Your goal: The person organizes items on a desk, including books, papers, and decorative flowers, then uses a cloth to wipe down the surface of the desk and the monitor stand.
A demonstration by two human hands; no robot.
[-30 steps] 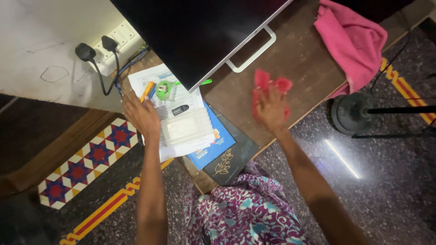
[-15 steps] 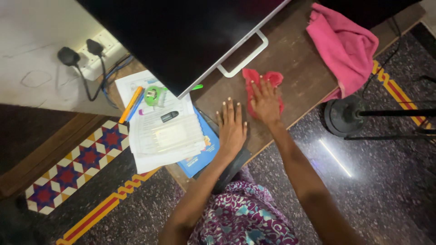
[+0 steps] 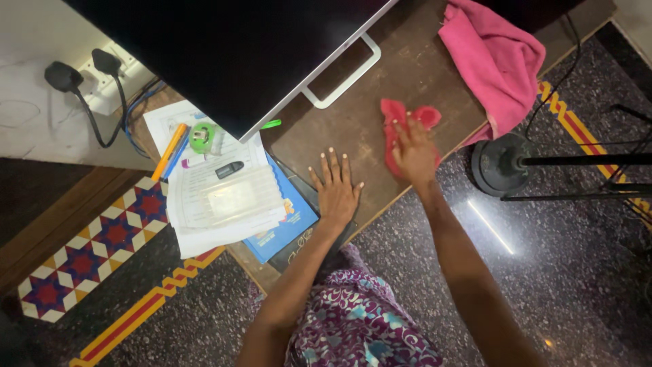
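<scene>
The right hand (image 3: 414, 153) is lying palm-down on a red cloth (image 3: 399, 129), fingers spread loosely and pressing flat on it rather than curling round it; the cloth is sitting on the brown desk (image 3: 360, 122) near the front edge, bunched, with its upper lobes showing above the fingertips. The left hand (image 3: 336, 190) is resting flat on the bare desk just beside it, fingers open and splayed, gripping nothing, with the heel of the palm lying over the corner of a dark book (image 3: 299, 248) at the desk's edge. The two hands are sitting near each other but apart, with a strip of bare wood between them. Left of the left hand a blue book (image 3: 288, 224) is lying on the dark one, and a stack of papers (image 3: 204, 217) is overlapping it, hanging a little past the desk's edge. On the papers are lying a clear plastic case (image 3: 227, 197), a small black stick (image 3: 229, 169), a green tape roll (image 3: 201, 136) and an orange pen (image 3: 168, 151). A dark monitor (image 3: 224, 54) is looming over the back of the desk, its white stand (image 3: 343, 75) reaching toward the hands. A pink towel (image 3: 492, 58) is draping over the desk's right end, well apart from the red cloth. Below it on the speckled floor a round black base (image 3: 499, 165) is standing. At the far left two black plugs (image 3: 81, 71) are sitting in a wall socket.
</scene>
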